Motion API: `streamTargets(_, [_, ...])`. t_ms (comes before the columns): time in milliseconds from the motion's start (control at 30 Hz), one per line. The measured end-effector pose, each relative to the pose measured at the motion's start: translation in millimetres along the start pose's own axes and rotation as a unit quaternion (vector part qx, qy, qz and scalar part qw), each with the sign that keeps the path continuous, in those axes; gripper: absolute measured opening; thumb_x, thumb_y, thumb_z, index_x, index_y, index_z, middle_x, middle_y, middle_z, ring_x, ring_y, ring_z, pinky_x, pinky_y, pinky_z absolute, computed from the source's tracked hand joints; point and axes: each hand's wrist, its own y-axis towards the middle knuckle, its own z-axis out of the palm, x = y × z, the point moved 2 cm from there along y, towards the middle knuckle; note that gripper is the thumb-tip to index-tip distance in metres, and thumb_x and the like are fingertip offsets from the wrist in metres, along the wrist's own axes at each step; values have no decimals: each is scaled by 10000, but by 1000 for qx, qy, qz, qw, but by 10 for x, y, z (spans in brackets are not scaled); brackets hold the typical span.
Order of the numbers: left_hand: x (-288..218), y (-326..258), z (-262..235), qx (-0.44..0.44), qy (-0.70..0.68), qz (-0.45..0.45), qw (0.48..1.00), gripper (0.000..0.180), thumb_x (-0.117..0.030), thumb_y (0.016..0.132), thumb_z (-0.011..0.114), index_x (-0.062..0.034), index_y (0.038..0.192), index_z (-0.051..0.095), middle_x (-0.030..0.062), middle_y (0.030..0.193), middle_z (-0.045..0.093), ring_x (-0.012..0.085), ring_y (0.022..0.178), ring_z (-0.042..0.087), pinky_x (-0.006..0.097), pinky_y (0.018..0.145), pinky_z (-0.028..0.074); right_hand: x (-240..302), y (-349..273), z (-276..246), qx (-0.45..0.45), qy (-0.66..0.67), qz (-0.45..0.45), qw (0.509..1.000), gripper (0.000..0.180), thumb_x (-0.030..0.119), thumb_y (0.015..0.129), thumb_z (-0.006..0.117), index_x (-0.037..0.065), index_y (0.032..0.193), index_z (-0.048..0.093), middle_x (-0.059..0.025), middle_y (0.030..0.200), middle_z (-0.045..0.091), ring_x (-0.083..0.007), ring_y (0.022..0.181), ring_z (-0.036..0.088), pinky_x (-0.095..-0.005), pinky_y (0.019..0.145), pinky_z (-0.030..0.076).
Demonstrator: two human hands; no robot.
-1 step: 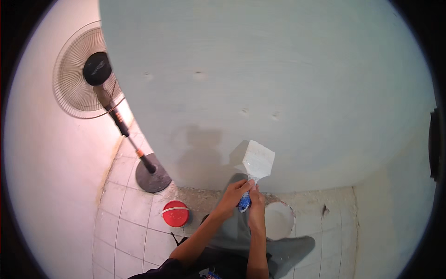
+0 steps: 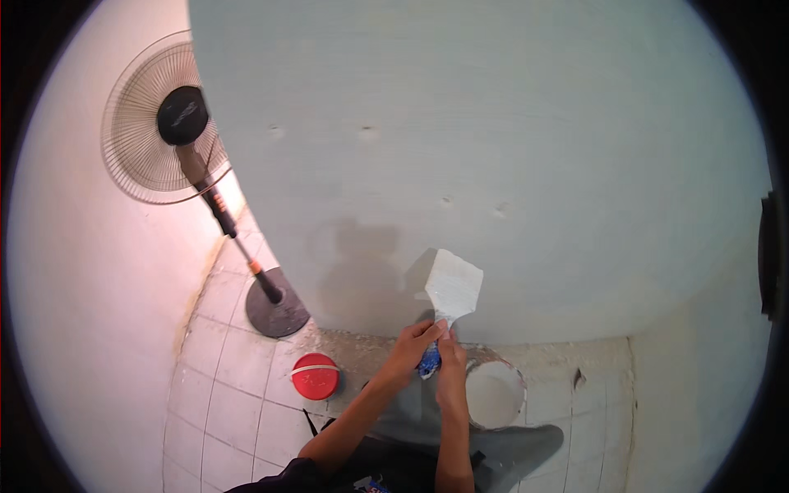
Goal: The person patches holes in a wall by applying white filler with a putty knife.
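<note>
A putty knife (image 2: 454,284) with a broad, white-coated blade and a blue handle points up in front of the wall. My left hand (image 2: 408,346) closes round its handle from the left, thumb near the neck of the blade. From the right, my right hand (image 2: 451,366) wraps the same handle, its thumb beside the left one. The blade stands beyond both hands, and I cannot tell whether it touches the wall. Just right of my right hand is a round bucket (image 2: 522,400) with pale, smooth material inside; my forearm and hand cover its left edge.
A pale grey-green wall (image 2: 575,123) with several small dents fills the far side. On the tiled floor (image 2: 238,403) stands a red lidded pail (image 2: 316,382) with a white handle. A stand fan (image 2: 182,117) is at the left, its round base (image 2: 275,316) near the wall's end.
The fan, pail, bucket and wall dents sit slightly farther right in the view. My hands and the putty knife have hardly moved, and both hands keep their hold.
</note>
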Motion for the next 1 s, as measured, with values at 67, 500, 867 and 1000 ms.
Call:
streamTargets(67, [-162,-165,-349,-44,-19,6,999,277,-271,965,549,-7,966,631,16,869,619,70,792,567,221,687,457,-47,-49,383,51,-10,-3,999,414,287,1020,401,-80,1040,593,-68,977,585,-109,928,514,-272,847,409])
streamTargets(500, [-503,-481,-2030,-252,40,1,967,251,-260,994,486,-24,949,557,58,726,582,127,521,534,255,463,455,-393,58,268,249,-101,46,962,295,273,992,484,23,924,626,3,639,522,-55,535,472,-211,496,379])
streamTargets(867, [-1006,-356,-2482,-292,137,-14,946,279,-266,995,480,-45,834,538,36,607,520,92,408,446,218,365,359,-195,442,-1667,-137,-72,-46,987,237,259,967,517,54,864,575,-2,626,471,-82,534,441,-224,496,368])
streamTargets(1000, [-1455,-379,-2254,-284,123,-5,951,317,-281,995,486,-18,832,557,26,570,502,87,393,426,223,360,332,-224,395,-1514,-139,-56,-30,988,227,245,978,507,53,876,572,-9,643,483,-86,548,450,-231,514,386])
